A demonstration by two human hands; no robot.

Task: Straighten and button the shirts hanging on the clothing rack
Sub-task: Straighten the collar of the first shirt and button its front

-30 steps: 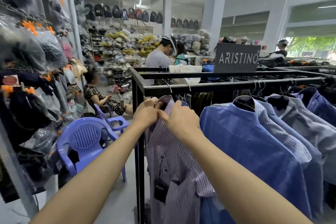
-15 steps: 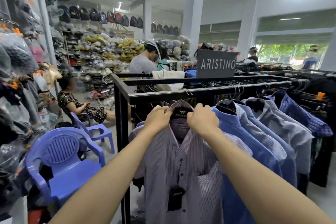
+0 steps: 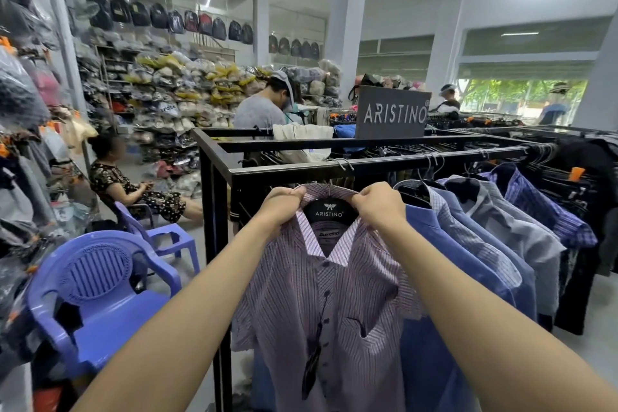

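The black clothing rack (image 3: 334, 168) serves as reference throughout. Against the frame a second ago, the purple striped shirt (image 3: 337, 304) at the rack's near-left corner now faces the camera square-on rather than edge-on, hanging just below the front rail, with the row of blue shirts (image 3: 444, 251) packed beside it to the right. Its black Aristino hanger (image 3: 329, 210) shows in the open neck; the hook at the rail is not clearly visible. Both hands have separated from a bunched position at the collar: the left hand (image 3: 279, 207) pinches the left collar wing, the right hand (image 3: 379, 206) pinches the right wing, fingers curled over the fabric on each side. Collar (image 3: 329, 191) is spread, top of placket open; lower buttons look fastened, though the dark hangtag (image 3: 311, 368) covers part of the placket. Judgement: straightening is nearly done, and the top button is the likely remaining step on this shirt.
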